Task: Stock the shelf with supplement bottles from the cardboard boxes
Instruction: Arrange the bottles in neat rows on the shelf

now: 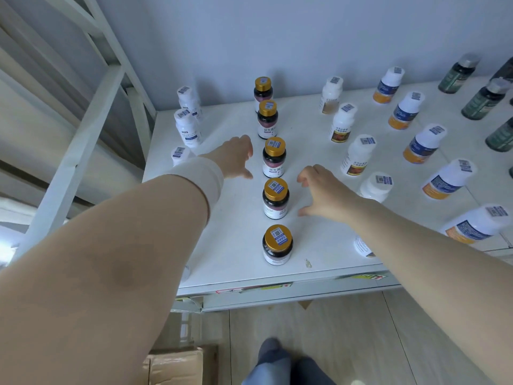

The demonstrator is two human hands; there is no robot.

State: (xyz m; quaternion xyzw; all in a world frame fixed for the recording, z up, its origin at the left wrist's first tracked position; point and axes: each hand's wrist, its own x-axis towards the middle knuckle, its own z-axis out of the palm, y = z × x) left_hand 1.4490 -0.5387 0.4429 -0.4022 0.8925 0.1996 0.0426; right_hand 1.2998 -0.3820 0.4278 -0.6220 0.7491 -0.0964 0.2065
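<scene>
Five gold-capped bottles (277, 244) are standing upright in single file on the white shelf (230, 254), running from its front edge back toward the pale wall (277, 37). Each is dark-bodied and carrying a code sticker on its lid. The left hand (236, 159), with a white cuff (200, 179) around its wrist, is reaching in just left of the third bottle from the front (274, 157). Its fingers are stretched out loosely and its thumb is splayed, so it is gripping nothing and staying clear of the bottle. The right hand (323, 194) is hovering on the opposite side, near the second bottle from the front (275, 197). Its fingers are loosely curled and its thumb is held out, and it is likewise holding nothing. White bottles with blue labels (187, 127) are standing at the shelf's left edge beside the white rack frame (83, 120). Right of the file, white bottles with reddish labels (343, 122) are forming another row. Blue-and-orange-labelled bottles (423, 143) are lining up beyond them, and dark green bottles with silver caps (485, 98) are sitting at the far right. Below the shelf, a cardboard box (175, 365) is resting on the wooden floor (361, 343).
</scene>
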